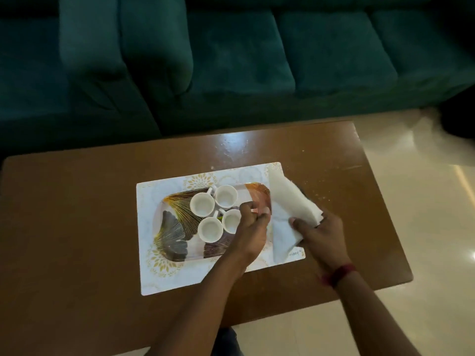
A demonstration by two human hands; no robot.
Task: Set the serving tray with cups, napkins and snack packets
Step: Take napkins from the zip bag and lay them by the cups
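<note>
Head view: napkin step. Right hand grips the white paper napkin stack; left hand pinches narrow, contents unclear, above the leaf-patterned tray, three o'clock of four white cups. Next, probably napkins onto the tray.

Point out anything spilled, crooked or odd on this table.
White crumbs or specks are scattered on the brown table beyond the placemat's far right corner. The placemat lies slightly askew to the table's edge. The four white cups stand upright on the tray.
</note>
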